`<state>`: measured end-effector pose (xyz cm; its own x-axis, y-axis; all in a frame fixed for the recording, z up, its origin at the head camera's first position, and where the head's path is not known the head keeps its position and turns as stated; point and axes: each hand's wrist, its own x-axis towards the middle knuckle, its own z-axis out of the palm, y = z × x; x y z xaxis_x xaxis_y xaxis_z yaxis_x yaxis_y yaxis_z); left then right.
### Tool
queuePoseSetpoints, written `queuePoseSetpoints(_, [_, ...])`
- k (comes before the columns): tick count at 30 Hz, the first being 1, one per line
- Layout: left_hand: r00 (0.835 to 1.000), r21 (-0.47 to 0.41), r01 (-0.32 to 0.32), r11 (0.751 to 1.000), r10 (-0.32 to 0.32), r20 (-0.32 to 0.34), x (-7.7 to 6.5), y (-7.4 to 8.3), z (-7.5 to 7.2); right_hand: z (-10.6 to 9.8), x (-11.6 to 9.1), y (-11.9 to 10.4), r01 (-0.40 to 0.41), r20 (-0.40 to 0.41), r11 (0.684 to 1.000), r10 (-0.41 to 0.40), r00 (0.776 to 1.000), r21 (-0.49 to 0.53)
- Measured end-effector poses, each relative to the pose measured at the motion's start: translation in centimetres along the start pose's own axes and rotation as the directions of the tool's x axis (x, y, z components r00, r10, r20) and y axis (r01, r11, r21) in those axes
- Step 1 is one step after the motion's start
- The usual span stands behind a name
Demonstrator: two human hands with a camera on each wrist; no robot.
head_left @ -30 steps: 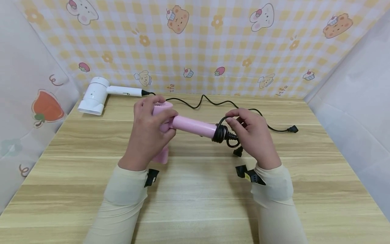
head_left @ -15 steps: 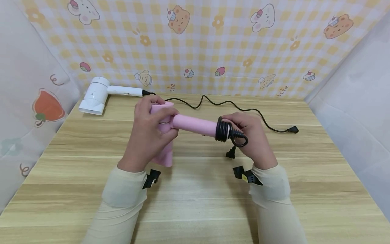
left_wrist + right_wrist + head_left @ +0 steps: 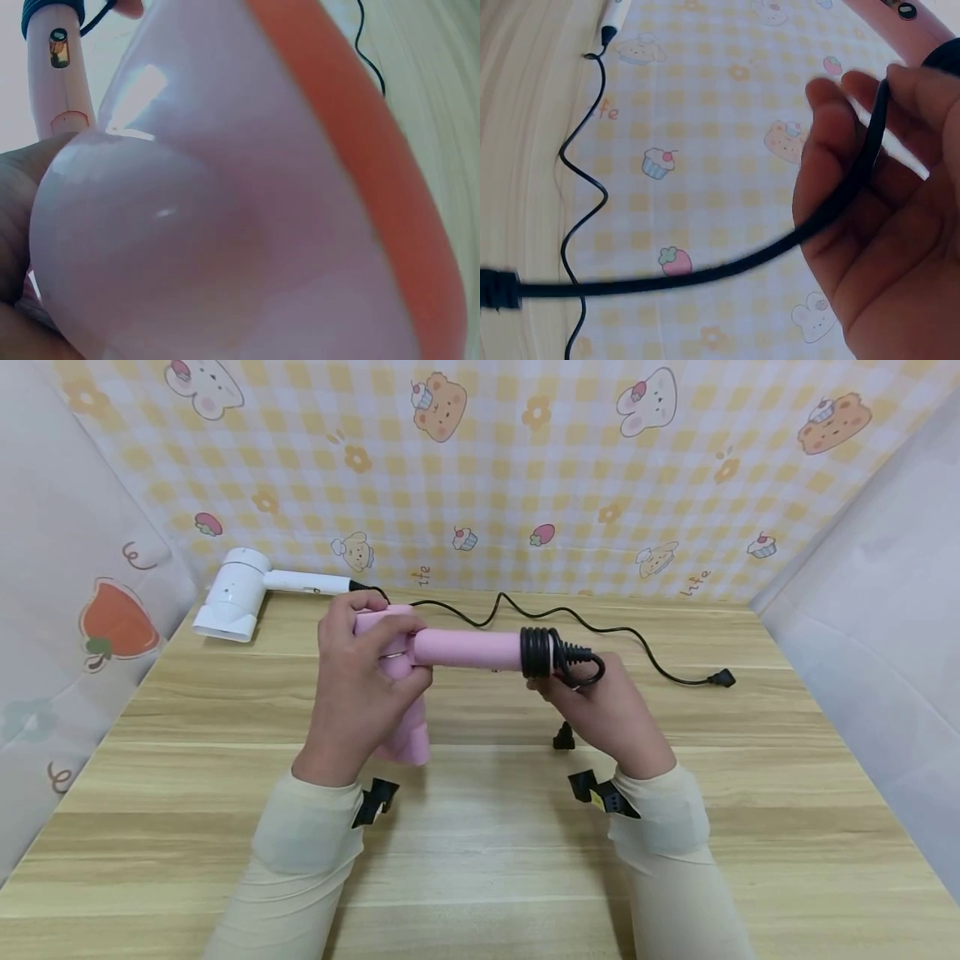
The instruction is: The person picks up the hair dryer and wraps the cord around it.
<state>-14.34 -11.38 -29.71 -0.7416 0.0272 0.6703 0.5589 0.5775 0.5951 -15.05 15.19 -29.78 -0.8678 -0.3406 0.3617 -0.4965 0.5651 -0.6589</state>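
Note:
Above the table, my left hand (image 3: 352, 685) grips a pink hair dryer (image 3: 468, 649) around its head, with the handle pointing right and nearly level. Its glossy head (image 3: 187, 225) fills most of the left wrist view. A black cord (image 3: 535, 652) is wound in several turns round the handle's end, with a small loop sticking out beyond. My right hand (image 3: 611, 718) is at that end, partly behind the loop. In the right wrist view, thumb and fingers pinch the loose length of cord (image 3: 727, 271). The cord's plug (image 3: 564, 737) dangles below the handle.
A white hair dryer (image 3: 236, 593) lies at the table's back left. Its thin black cord (image 3: 498, 602) snakes along the back edge to a plug (image 3: 722, 677) on the right. A checked cloth (image 3: 480, 468) hangs behind the wooden table (image 3: 480, 860).
My right hand has carried the cord round the handle, from above it to below and behind. The windings look thicker. The handle has risen to nearly level, and the dangling plug has shifted slightly left.

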Motion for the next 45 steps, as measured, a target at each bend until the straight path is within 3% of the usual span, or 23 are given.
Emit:
queuePoseSetpoints(8, [0.990,0.059,0.144,0.988,-0.143,-0.017,-0.1,-0.5,0.4,0.2,0.1,0.2,0.117,0.113,0.992,-0.111,0.987,-0.048])
queuePoseSetpoints(15, [0.991,0.161,0.134,0.978,-0.133,-0.017,-0.3,-1.0,0.9,0.5,0.1,0.2,0.136,0.169,0.989,-0.125,0.978,-0.059])
queuePoseSetpoints(23, [0.988,0.219,0.152,0.964,-0.148,-0.036,-0.5,-1.4,1.2,0.7,0.3,-0.4,0.209,0.186,0.974,-0.190,0.964,-0.085])
queuePoseSetpoints(26, [0.987,0.235,0.158,0.959,-0.155,-0.031,-0.6,-1.6,1.2,0.9,0.4,-0.5,0.199,0.184,0.974,-0.178,0.967,-0.107])
queuePoseSetpoints(33, [0.992,0.289,0.126,0.949,-0.124,-0.025,-0.6,-2.0,1.5,0.8,0.1,-0.8,0.118,0.125,0.984,-0.101,0.987,-0.133])
queuePoseSetpoints(39, [0.997,0.329,0.070,0.942,-0.069,-0.017,-0.5,-2.3,1.6,0.8,0.2,-0.7,0.151,0.066,0.981,-0.144,0.987,-0.124])
queuePoseSetpoints(45, [0.999,0.350,0.023,0.937,-0.030,0.014,-0.5,-2.4,1.9,0.8,0.1,-0.6,0.229,0.028,0.966,-0.227,0.973,-0.116])
